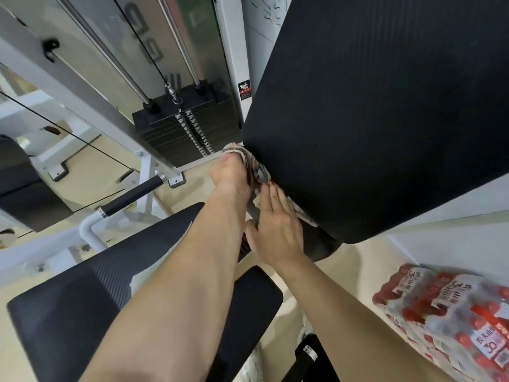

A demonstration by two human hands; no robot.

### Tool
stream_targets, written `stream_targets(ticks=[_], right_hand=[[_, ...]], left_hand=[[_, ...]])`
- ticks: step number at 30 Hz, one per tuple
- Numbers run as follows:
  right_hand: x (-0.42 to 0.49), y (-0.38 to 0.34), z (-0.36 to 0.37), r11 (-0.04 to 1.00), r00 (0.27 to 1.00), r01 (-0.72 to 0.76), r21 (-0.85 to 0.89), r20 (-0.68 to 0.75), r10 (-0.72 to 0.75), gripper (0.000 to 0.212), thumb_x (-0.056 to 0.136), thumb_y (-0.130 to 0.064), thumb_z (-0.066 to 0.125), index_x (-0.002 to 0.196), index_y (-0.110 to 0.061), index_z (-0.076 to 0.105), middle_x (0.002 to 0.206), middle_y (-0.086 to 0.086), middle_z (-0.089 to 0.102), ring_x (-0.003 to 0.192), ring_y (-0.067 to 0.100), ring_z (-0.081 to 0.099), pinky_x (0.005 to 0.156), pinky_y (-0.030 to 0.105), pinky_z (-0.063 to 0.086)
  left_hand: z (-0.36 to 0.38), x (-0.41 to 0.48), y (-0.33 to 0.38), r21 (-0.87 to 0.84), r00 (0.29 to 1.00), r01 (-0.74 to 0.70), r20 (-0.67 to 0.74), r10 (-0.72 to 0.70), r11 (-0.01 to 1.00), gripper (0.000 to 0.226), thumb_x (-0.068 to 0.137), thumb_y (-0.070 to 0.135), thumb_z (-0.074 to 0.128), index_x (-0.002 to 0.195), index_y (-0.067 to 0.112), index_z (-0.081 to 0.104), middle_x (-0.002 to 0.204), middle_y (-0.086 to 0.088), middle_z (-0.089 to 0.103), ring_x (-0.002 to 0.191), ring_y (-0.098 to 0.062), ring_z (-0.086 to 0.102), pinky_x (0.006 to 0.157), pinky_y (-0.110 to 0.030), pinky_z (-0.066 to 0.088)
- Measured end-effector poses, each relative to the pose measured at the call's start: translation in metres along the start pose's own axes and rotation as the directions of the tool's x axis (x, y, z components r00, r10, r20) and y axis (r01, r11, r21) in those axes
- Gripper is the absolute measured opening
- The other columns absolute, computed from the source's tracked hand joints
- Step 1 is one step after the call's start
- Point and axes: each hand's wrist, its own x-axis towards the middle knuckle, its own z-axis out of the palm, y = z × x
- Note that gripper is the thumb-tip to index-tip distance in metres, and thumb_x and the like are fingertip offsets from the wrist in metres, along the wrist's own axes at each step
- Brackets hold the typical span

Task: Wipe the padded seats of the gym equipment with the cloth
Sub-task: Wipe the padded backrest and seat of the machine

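A large black back pad (385,111) rises tilted at the right, and a black seat pad (82,304) lies below it at the lower left, under my forearms. A grey-and-white patterned cloth (257,169) is bunched against the back pad's lower left edge. My left hand (228,175) grips the upper part of the cloth and holds it against that edge. Just below, my right hand (275,230) lies flat with its fingers spread on the cloth's lower end, where the back pad meets the seat. The rest of the cloth is hidden by both hands.
A black weight stack (187,130) with cable and guide rods stands just left of the back pad. A handle with a black grip (132,194) and the white machine frame (91,230) lie left. Shrink-wrapped red-capped bottles (454,312) sit on the floor at the lower right.
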Motion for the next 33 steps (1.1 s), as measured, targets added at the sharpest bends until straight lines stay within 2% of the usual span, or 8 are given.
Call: stream_targets(ticks=[3, 6, 11, 15, 21, 24, 27, 33], right_hand=[[0.028, -0.016, -0.001, 1.000, 0.999, 0.003, 0.017, 0.041, -0.003, 0.087, 0.096, -0.044, 0.048, 0.159, -0.011, -0.001, 0.168, 0.008, 0.002, 0.155, 0.020, 0.001, 0.124, 0.036, 0.005], [0.042, -0.027, 0.002, 0.999, 0.999, -0.016, 0.042, 0.048, 0.014, 0.087, 0.096, -0.043, 0.049, 0.159, -0.011, -0.001, 0.168, 0.009, 0.002, 0.155, 0.021, 0.001, 0.124, 0.038, 0.005], [0.060, -0.039, 0.008, 0.998, 0.999, 0.032, 0.056, 0.000, -0.032, 0.079, 0.098, -0.034, 0.046, 0.158, -0.007, 0.004, 0.168, 0.011, 0.006, 0.155, 0.022, 0.004, 0.126, 0.037, 0.006], [0.086, -0.054, -0.012, 0.974, 0.976, 0.201, 0.107, 0.066, -0.209, 0.082, 0.094, -0.023, 0.051, 0.158, -0.006, 0.004, 0.168, 0.009, 0.005, 0.155, 0.018, -0.001, 0.125, 0.032, 0.001], [0.058, -0.062, -0.080, 0.963, 0.968, 0.233, 0.138, -0.128, -0.216, 0.047, 0.095, -0.013, 0.045, 0.142, -0.021, 0.047, 0.145, -0.005, 0.050, 0.129, 0.017, 0.051, 0.100, 0.038, 0.046], [0.035, -0.052, -0.116, 0.965, 0.948, 0.257, 0.050, -0.205, -0.241, 0.034, 0.094, -0.017, 0.049, 0.126, -0.022, 0.058, 0.125, -0.005, 0.060, 0.110, 0.016, 0.059, 0.086, 0.039, 0.052], [0.026, -0.040, -0.150, 0.960, 0.932, 0.279, -0.011, -0.238, -0.274, 0.030, 0.095, -0.017, 0.050, 0.121, -0.023, 0.061, 0.121, -0.007, 0.060, 0.106, 0.012, 0.059, 0.082, 0.035, 0.053], [0.028, -0.025, -0.214, 0.941, 0.871, 0.315, -0.124, -0.356, -0.339, 0.022, 0.090, -0.015, 0.054, 0.105, -0.019, 0.070, 0.109, -0.007, 0.062, 0.093, 0.012, 0.062, 0.069, 0.030, 0.052]], left_hand=[[0.009, 0.019, 0.025, -0.122, 1.000, -0.010, -0.016, 0.008, 0.993, 0.016, 0.096, 0.001, 0.050, 0.095, 0.006, 0.065, 0.078, -0.004, 0.058, 0.080, -0.020, 0.058, 0.077, -0.030, 0.052], [0.011, 0.027, 0.027, -0.057, 0.992, -0.108, 0.059, 0.111, 0.993, 0.037, 0.092, -0.007, 0.046, 0.064, 0.013, 0.059, 0.054, 0.002, 0.055, 0.052, -0.012, 0.053, 0.058, -0.021, 0.050], [0.007, 0.026, 0.033, 0.048, 0.977, -0.114, 0.185, 0.103, 0.992, 0.018, 0.089, 0.006, 0.055, 0.084, 0.012, 0.071, 0.074, -0.005, 0.070, 0.065, -0.019, 0.067, 0.068, -0.028, 0.056], [-0.008, 0.056, 0.040, 0.062, 0.947, -0.085, 0.314, 0.061, 0.994, 0.033, 0.069, 0.013, 0.064, 0.099, 0.004, 0.074, 0.113, -0.021, 0.069, 0.096, -0.034, 0.070, 0.100, -0.049, 0.054], [-0.003, 0.017, 0.061, -0.112, 0.899, -0.077, 0.421, 0.118, 0.991, 0.015, 0.091, 0.022, 0.057, 0.093, 0.011, 0.066, 0.078, -0.006, 0.064, 0.066, -0.019, 0.058, 0.067, -0.031, 0.051], [0.011, 0.003, 0.054, 0.193, 0.900, -0.276, 0.395, 0.183, 0.942, 0.013, 0.086, 0.021, 0.056, 0.086, 0.012, 0.065, 0.077, -0.004, 0.060, 0.075, -0.021, 0.056, 0.070, -0.030, 0.044], [0.016, -0.011, 0.050, 0.573, 0.895, -0.440, 0.341, 0.287, 0.692, 0.024, 0.097, 0.013, 0.042, 0.091, 0.006, 0.063, 0.095, -0.014, 0.062, 0.092, -0.029, 0.055, 0.069, -0.029, 0.032], [0.062, -0.067, 0.109, 0.582, 0.809, -0.584, 0.476, 0.345, 0.566, 0.037, 0.099, 0.030, 0.038, 0.106, 0.009, 0.068, 0.116, -0.013, 0.070, 0.111, -0.033, 0.059, 0.092, -0.038, 0.044]])
